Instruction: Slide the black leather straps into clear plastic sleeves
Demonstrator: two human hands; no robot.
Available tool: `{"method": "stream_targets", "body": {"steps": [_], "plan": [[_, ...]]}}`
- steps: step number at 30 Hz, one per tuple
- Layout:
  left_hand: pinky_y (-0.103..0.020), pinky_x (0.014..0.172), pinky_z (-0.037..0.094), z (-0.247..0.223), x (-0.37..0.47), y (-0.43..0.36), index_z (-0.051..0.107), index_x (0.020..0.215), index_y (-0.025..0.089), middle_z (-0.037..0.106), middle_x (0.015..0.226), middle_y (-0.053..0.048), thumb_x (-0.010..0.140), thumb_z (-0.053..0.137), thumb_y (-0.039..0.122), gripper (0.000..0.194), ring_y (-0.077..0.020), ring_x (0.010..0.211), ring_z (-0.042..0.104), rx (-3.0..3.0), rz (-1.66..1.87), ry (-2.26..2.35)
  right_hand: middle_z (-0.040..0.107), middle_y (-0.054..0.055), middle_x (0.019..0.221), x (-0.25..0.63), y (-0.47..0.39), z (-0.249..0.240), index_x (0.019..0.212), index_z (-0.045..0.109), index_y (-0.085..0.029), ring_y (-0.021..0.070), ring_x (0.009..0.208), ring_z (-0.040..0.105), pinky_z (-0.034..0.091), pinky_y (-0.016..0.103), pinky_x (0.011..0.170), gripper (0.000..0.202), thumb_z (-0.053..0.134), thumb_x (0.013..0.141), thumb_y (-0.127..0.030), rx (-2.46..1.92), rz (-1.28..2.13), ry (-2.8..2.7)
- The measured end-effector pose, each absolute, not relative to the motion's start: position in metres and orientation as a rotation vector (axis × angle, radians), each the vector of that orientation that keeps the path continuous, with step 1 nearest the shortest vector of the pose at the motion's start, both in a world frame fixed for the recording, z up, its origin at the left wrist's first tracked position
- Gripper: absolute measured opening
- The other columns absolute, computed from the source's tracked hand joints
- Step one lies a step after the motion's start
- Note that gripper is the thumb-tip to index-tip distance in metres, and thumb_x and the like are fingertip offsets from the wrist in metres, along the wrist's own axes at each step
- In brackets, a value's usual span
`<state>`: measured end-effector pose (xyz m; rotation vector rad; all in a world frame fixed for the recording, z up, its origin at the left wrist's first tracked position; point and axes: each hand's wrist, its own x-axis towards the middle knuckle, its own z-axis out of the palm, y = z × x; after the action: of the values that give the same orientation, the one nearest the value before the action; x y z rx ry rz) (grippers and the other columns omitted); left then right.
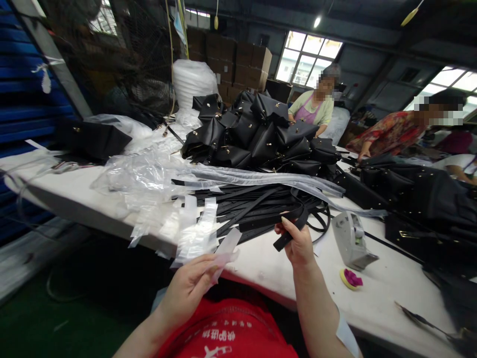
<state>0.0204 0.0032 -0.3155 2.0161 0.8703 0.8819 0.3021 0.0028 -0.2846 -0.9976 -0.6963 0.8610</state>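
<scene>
Near the table's front edge, my left hand (pixel 197 276) pinches a thin translucent plastic sleeve (pixel 228 242) that sticks up past the fingers. To its right, my right hand (pixel 298 239) is closed around a black strap (pixel 302 217), whose short end pokes out below the thumb and whose loop rises behind it. Just beyond both hands lies a pile of black straps (pixel 246 201). Loose plastic sleeves (pixel 197 233) hang over the table edge left of the straps, and long clear sleeves (pixel 268 178) lie across the back of the pile.
Black handbags (pixel 257 132) are heaped behind the straps, with more bags (pixel 413 186) at the right. A tape dispenser (pixel 350 241) and a yellow-and-purple item (pixel 351 279) sit right of my hand. Crumpled plastic (pixel 137 174) lies left. Two people (pixel 313 107) work across the table.
</scene>
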Motion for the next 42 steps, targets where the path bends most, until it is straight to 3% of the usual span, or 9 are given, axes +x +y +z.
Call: {"method": "stream_targets", "body": {"steps": [13, 30, 34, 42], "plan": [[-0.027, 0.087, 0.055, -0.310, 0.024, 0.004, 0.076, 0.103, 0.025, 0.074, 0.102, -0.007, 0.092, 0.049, 0.032, 0.030, -0.0198, 0.096, 0.068, 2.029, 0.915, 0.841, 0.063, 0.002, 0.073, 0.305, 0.004, -0.286, 0.085, 0.066, -0.015, 0.0123, 0.058, 0.056, 0.046, 0.026, 0.053, 0.028, 0.080, 0.067, -0.030, -1.027, 0.874, -0.643], [-0.031, 0.087, 0.054, -0.310, 0.026, 0.003, 0.076, 0.101, 0.023, 0.073, 0.100, -0.009, 0.093, 0.047, 0.036, 0.033, -0.0222, 0.094, 0.068, 1.957, 0.880, 0.886, 0.063, 0.002, 0.073, 0.311, -0.003, -0.288, 0.087, 0.067, -0.016, 0.0126, 0.058, 0.055, 0.044, 0.026, 0.053, 0.022, 0.077, 0.071, -0.028, -0.960, 0.898, -0.718], [-0.029, 0.084, 0.054, -0.308, 0.027, 0.002, 0.077, 0.094, 0.022, 0.073, 0.097, -0.009, 0.093, 0.047, 0.037, 0.034, -0.0213, 0.092, 0.068, 1.935, 0.878, 0.878, 0.063, 0.002, 0.074, 0.309, -0.003, -0.289, 0.087, 0.067, -0.017, 0.0135, 0.058, 0.055, 0.044, 0.027, 0.054, 0.024, 0.078, 0.070, -0.030, -0.985, 0.916, -0.714], [-0.027, 0.082, 0.053, -0.305, 0.032, 0.007, 0.075, 0.097, 0.022, 0.072, 0.098, -0.009, 0.094, 0.047, 0.036, 0.032, -0.0193, 0.090, 0.066, 1.874, 0.852, 0.796, 0.063, 0.003, 0.069, 0.310, 0.001, -0.291, 0.081, 0.069, -0.016, 0.0151, 0.058, 0.055, 0.043, 0.027, 0.056, 0.028, 0.079, 0.068, -0.038, -1.140, 1.049, -0.953]]}}
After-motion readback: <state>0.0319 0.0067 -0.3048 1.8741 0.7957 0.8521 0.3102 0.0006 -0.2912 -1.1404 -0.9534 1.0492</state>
